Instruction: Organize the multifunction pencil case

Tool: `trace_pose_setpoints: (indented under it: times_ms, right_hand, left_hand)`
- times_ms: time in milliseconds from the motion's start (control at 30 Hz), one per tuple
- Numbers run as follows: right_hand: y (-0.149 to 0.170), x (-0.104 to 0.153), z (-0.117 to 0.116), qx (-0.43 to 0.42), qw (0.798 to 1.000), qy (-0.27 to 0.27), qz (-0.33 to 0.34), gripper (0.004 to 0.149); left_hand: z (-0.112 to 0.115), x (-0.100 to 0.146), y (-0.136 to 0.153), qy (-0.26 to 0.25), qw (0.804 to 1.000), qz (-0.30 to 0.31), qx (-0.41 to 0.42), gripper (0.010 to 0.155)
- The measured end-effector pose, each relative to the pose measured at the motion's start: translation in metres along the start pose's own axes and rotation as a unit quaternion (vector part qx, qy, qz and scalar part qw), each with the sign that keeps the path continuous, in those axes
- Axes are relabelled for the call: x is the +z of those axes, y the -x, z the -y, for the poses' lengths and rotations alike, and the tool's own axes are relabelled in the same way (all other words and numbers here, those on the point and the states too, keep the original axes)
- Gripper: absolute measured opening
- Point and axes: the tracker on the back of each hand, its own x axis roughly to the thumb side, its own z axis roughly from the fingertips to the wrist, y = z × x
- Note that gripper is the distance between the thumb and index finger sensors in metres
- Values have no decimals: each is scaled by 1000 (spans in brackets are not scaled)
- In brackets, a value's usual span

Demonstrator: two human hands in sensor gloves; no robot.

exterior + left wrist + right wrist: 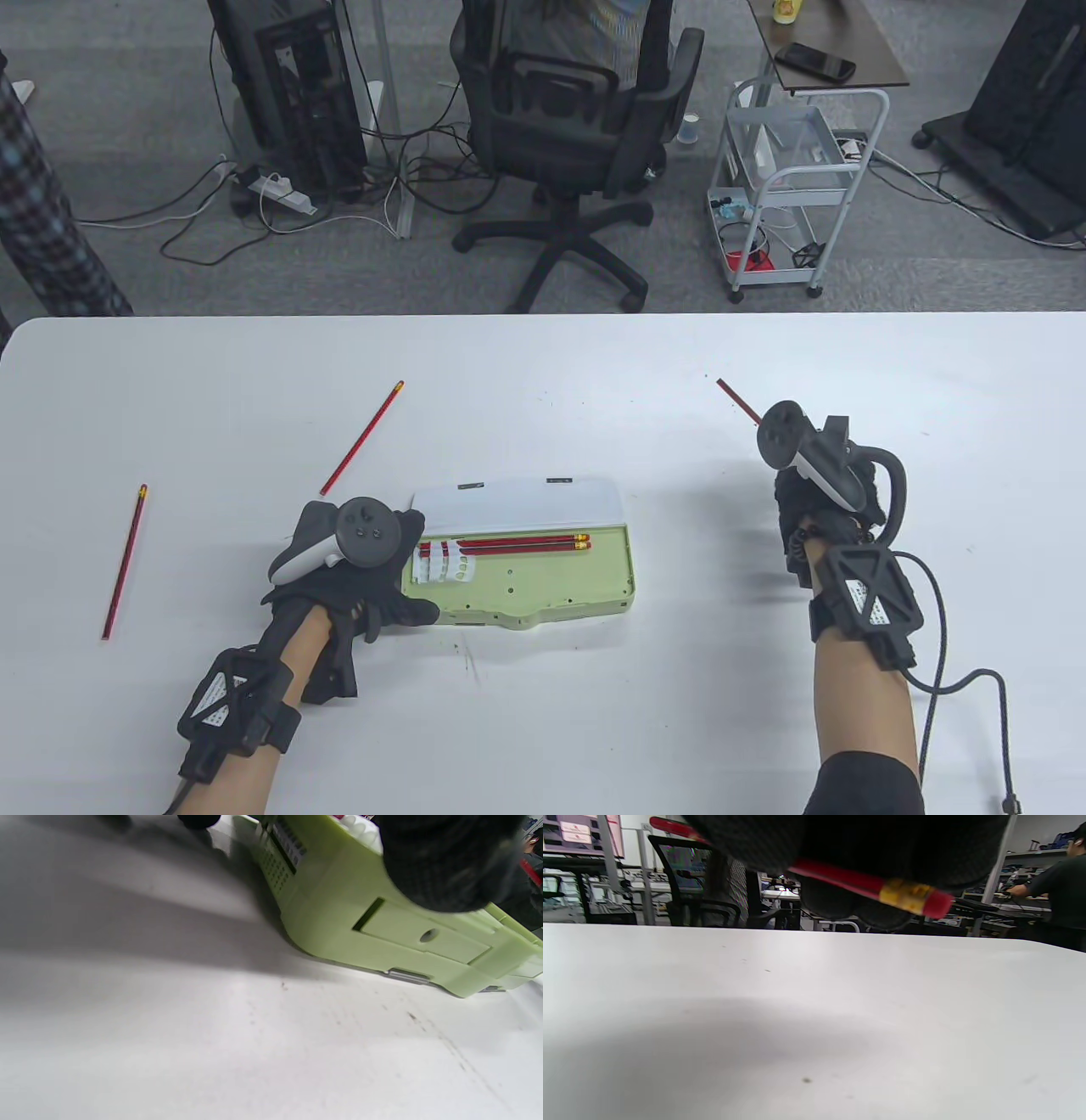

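Round red pencil (840, 876) in right hand (827, 501)

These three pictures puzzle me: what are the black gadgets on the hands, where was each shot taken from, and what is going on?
No robot here: these are a person's two hands in black sensor gloves, each with a tracker strapped to its back. The table view looks down from above; the other two come from cameras on the wrists. On the white table lies an open green pencil case with two red pencils already inside. The left hand holds the case's left end. The right hand grips another red pencil, lifted above the table. Two more pencils lie loose on the left: one near the case, one near the table's edge.
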Motion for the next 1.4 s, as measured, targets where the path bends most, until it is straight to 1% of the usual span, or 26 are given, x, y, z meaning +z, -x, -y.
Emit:
trace_pose_setpoints:
  times_ms: [100,167,367,567,633,767,900,967,1200,1400]
  right_hand:
    - [-21,18,8,-17,999,22,30,43]
    - [-31,30,8,-35,998,35,45,43]
    - [-64,67,11,-45,993,62,94,42]
    - [-97,98,15,-54,982,96,152,42]
    - [-105,105,14,-53,977,113,172,43]
    - [-120,115,7,-43,969,124,210,42]
    - [-135,122,-5,-6,961,124,247,42]
    - [-142,124,-11,7,958,116,262,42]
    - [-160,128,-26,38,950,104,291,42]
    - [-170,130,-33,54,946,102,303,42]
  left_hand:
    - [0,0,0,-2,1000,1,-2,114]
    - [0,0,0,-3,1000,1,-3,114]
    - [1,0,0,-5,1000,3,-3,114]
    - [2,0,0,-6,1000,6,-2,114]
    - [2,0,0,-7,1000,6,-2,114]
    - [2,0,0,-8,1000,6,-1,114]
    - [2,0,0,-6,1000,6,-1,114]
    - [2,0,0,-6,1000,5,-1,114]
    - [2,0,0,-5,1000,5,-1,114]
    - [2,1,0,-5,1000,5,-1,114]
